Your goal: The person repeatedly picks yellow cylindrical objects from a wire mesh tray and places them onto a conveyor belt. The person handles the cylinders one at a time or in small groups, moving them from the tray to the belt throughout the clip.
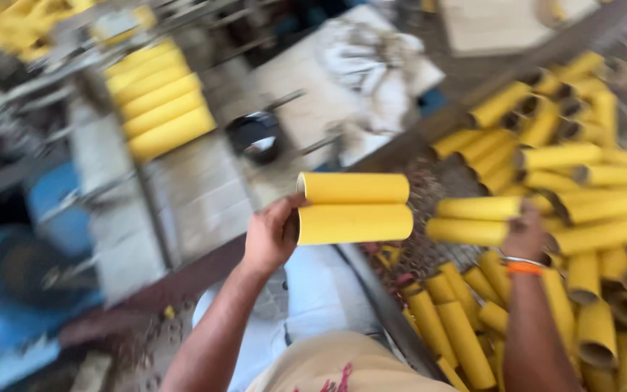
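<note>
Two yellow cardboard tubes (353, 208) sit stacked one above the other at the centre of the frame, lying sideways, their left ends gripped by the left hand (271, 234), whose fingers are curled about them. To the right, the right hand (524, 234), an orange band at its wrist, is closed on two more yellow tubes (473, 219), also lying sideways, just above the big heap of tubes (589, 218) that fills the right side of the frame. The heap lies loose and jumbled, some tubes showing their open dark ends.

In the upper left, a neat row of yellow tubes (160, 101) lies side by side on a grey metal machine (110, 181); this small set looks already placed, while most tubes remain in the heap, so the work seems far from finished. Between them, near the upper centre, is a dark round cup (255, 136) and a pale cloth (371, 65) on a surface. The picture is blurred, so finer detail cannot be told.
</note>
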